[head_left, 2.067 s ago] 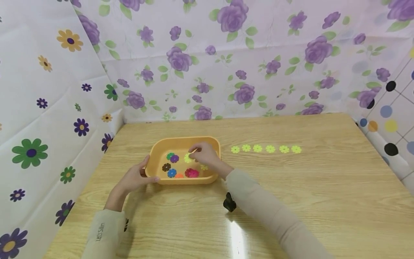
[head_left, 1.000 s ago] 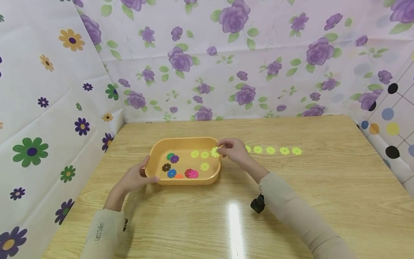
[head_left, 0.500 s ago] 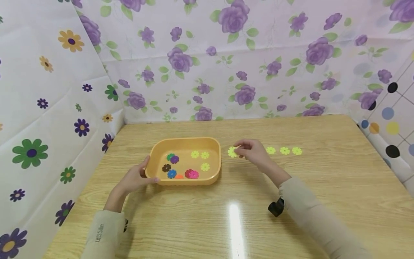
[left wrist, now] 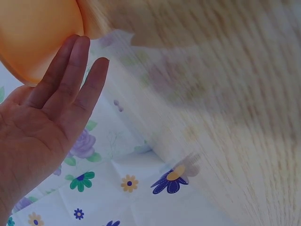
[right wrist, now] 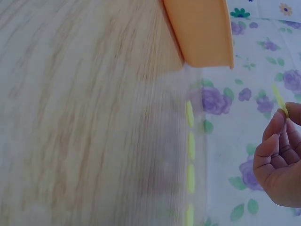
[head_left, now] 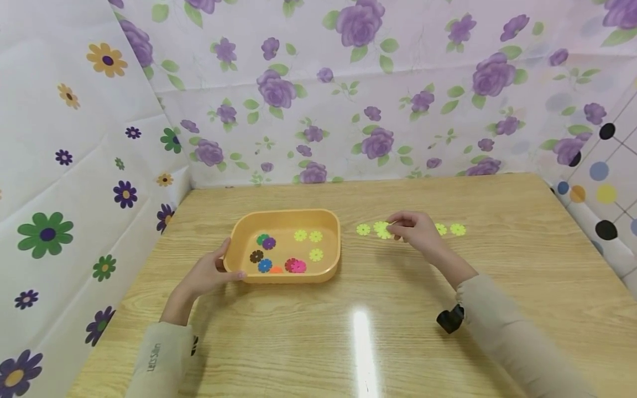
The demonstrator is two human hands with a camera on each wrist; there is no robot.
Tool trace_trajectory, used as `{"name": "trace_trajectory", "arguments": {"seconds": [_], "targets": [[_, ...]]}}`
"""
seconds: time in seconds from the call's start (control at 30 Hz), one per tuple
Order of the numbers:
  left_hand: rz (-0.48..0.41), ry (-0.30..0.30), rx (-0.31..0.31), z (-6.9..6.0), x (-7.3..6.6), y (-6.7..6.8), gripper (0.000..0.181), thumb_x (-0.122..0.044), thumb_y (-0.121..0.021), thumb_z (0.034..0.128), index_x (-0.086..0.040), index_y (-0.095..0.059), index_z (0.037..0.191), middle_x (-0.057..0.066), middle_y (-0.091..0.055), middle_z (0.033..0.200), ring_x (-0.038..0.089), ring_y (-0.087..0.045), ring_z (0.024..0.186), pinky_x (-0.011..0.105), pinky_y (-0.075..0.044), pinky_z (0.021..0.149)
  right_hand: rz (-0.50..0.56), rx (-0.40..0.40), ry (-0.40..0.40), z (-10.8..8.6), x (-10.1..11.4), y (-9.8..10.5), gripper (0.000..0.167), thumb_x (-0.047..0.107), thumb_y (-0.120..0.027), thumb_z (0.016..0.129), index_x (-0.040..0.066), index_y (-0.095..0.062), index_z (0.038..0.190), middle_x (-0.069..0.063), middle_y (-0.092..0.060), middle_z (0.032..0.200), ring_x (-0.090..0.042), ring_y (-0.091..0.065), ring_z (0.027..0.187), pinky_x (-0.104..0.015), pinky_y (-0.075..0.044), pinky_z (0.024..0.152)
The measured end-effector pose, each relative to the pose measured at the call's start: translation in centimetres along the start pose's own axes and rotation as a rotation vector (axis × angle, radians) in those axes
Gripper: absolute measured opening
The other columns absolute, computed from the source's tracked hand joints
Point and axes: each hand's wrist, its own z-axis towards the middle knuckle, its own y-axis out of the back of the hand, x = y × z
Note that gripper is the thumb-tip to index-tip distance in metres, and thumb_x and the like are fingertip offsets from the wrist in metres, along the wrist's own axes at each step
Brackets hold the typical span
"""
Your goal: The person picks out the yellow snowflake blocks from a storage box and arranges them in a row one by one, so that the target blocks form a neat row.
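Note:
My left hand (head_left: 205, 272) grips the left end of an orange basin (head_left: 286, 279), thumb over the near rim; in the left wrist view the fingers of this hand (left wrist: 61, 94) lie against the basin wall (left wrist: 42, 28). Between thumb and fingertips, my right hand (head_left: 415, 232) pinches a yellow flower-shaped disc (head_left: 382, 230), held above a row of similar discs (head_left: 363, 229) and covering part of that row. The right wrist view shows the pinched disc (right wrist: 278, 96) edge-on in the hand (right wrist: 282, 160), raised off the tabletop.
Inside the basin lie three yellow discs (head_left: 316, 255) and several others, among them a blue one (head_left: 265, 265), a brown one (head_left: 256, 256) and a pink one (head_left: 298, 266). Floral cloth (head_left: 298, 99) stands behind the wooden table (head_left: 278, 331), with patterned cloth on both sides.
My right hand took a yellow disc out of the basin and carried it rightward over the row. My left hand has stayed on the basin.

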Motion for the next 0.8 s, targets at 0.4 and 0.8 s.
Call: {"name": "trace_trajectory", "arguments": {"seconds": [0.4, 0.8], "targets": [[-0.016, 0.011, 0.009, -0.1, -0.3, 0.1, 0.101, -0.035, -0.073, 0.0762, 0.003, -0.008, 0.143, 0.032, -0.045, 0.126, 0.024, -0.06, 0.093, 0.039, -0.048, 0.082, -0.05, -0.045, -0.035, -1.4, -1.6, 4.4, 0.033, 0.02, -0.06, 0.089, -0.003, -0.057, 0.112, 0.003, -0.06, 0.08, -0.015, -0.057, 0.072, -0.027, -0.045, 0.06], [-0.015, 0.015, 0.004, -0.1, -0.3, 0.0, 0.102, -0.035, -0.074, 0.0756, 0.002, -0.008, 0.144, 0.032, -0.045, 0.126, 0.025, -0.06, 0.094, 0.04, -0.047, 0.083, -0.127, -0.096, -0.083, -1.7, -3.6, 10.1, 0.041, 0.03, -0.059, 0.089, -0.002, -0.054, 0.114, 0.006, -0.063, 0.083, -0.013, -0.058, 0.075, -0.031, -0.047, 0.064]]}}
